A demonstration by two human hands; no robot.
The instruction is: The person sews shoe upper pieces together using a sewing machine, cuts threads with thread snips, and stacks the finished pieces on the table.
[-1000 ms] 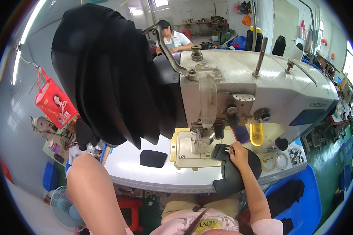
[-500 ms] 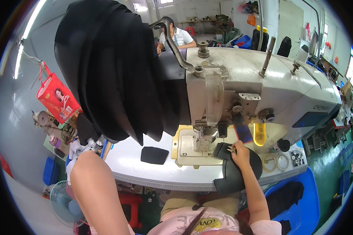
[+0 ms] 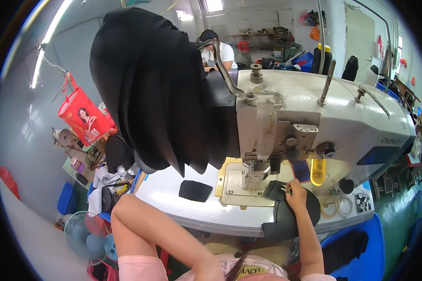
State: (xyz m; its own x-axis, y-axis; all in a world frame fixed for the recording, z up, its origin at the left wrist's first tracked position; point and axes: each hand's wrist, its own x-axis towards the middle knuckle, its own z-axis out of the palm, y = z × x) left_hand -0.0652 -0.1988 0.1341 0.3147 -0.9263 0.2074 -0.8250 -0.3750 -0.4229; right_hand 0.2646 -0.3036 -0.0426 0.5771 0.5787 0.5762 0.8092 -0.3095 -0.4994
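My right hand (image 3: 296, 195) is closed around small thread snips (image 3: 286, 188), whose two pointed metal tips stick out to the left. It rests on a curved black fabric piece (image 3: 290, 220), which lies right of the sewing machine's needle area and overhangs the table's front edge. My left forearm folds back from the elbow toward my chest; the left hand (image 3: 209, 271) is blurred at the lower edge, its fingers hidden. Large black layered pieces (image 3: 150, 93) hang over the left end of the sewing machine (image 3: 305, 103). A small black piece (image 3: 195, 191) lies flat on the white table (image 3: 173, 206).
A blue tub (image 3: 377, 243) with black fabric stands below the table's right side. Bobbins in a small tray (image 3: 363, 203) and two pale rings (image 3: 330, 206) lie at the right. A fan (image 3: 86, 239) stands at the left. Another person (image 3: 226, 54) sits beyond the machine.
My left forearm has swung down and inward to my chest. The view has shifted, so the scene sits farther right and lower. My right hand stays on the black piece with the snips.
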